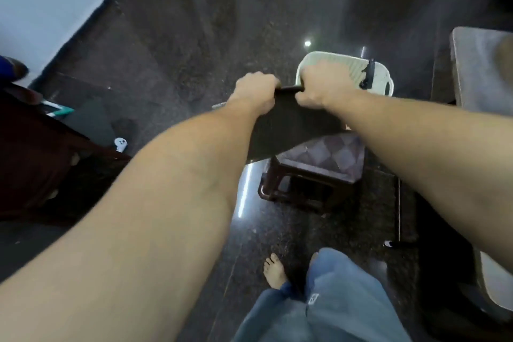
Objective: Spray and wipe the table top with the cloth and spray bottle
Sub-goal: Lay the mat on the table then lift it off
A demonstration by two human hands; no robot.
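The left hand (256,89) and right hand (319,83) grip the top edge of the dark cloth (291,126), spread above a cushioned stool (327,157); wiping seems not yet begun, and the next move likely means fetching the unseen spray bottle.

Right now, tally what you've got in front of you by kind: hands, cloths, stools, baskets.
Cloth: 1, dark
Hands: 2, left hand and right hand, both gripping it
Stool: 1
Basket: 1, white
Total: 5
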